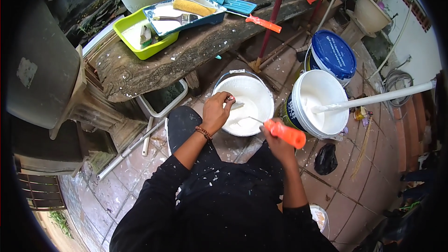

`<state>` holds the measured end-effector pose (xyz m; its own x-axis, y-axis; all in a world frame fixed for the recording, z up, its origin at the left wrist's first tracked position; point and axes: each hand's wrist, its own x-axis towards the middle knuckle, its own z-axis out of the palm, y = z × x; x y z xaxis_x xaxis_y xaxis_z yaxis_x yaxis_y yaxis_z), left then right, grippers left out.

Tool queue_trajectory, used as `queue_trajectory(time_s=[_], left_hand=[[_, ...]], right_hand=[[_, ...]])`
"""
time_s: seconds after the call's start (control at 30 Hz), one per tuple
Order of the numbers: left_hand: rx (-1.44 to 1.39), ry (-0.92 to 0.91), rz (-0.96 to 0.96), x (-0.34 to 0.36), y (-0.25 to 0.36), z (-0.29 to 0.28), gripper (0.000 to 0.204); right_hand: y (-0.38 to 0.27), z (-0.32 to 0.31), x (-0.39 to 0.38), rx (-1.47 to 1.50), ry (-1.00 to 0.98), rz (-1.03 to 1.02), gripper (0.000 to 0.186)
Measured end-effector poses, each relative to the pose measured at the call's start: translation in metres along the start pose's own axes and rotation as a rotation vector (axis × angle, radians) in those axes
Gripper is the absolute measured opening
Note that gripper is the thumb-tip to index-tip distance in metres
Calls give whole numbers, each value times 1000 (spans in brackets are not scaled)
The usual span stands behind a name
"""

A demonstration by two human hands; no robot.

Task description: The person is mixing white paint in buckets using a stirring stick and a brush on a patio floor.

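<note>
Between my knees stands a white bucket [268,105] with white paint [252,107] in it. My left hand [216,113], with a beaded bracelet at the wrist, is over its left rim. Its fingers are pinched around a small pale piece [237,105] whose kind I cannot make out. At the bucket's right side, my right hand [278,145] grips an orange-handled tool [285,133]. A thin metal rod runs from that handle over the paint; whether a roller sleeve sits on its far end I cannot tell.
A larger paint pail [345,97] with a white pole [378,101] in it stands right, before a blue-lidded pail [333,51]. On the wooden bench [196,49] lie a green tray [158,52], a blue tray [214,19], a brush [184,18] and a yellow roller [193,7].
</note>
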<state>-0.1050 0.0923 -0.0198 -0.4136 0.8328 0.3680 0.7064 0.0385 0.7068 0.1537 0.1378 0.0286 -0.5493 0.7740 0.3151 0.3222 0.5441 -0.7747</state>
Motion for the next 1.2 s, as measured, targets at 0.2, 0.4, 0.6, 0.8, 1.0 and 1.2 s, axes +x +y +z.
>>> queue_trajectory(time_s=[0.2, 0.4, 0.6, 0.8, 1.0, 1.2], left_hand=[[-90, 4, -109, 0, -5, 15, 16], [-135, 31, -296, 0, -20, 25, 29], [-1, -74, -328, -6, -63, 46, 30], [-17, -17, -475, -31, -69, 60, 25], [-29, 74, -557, -36, -76, 49, 18], [-56, 147, -550, -42, -89, 43, 17]], right_hand=[[-20, 32, 70, 29, -50, 56, 33], [-19, 71, 90, 14, -169, -33, 27], [-6, 91, 87, -58, -176, -59, 18], [-9, 127, 40, -74, -283, -112, 68], [-12, 121, -36, -45, -322, 17, 79], [19, 69, -107, -36, -432, 270, 72]])
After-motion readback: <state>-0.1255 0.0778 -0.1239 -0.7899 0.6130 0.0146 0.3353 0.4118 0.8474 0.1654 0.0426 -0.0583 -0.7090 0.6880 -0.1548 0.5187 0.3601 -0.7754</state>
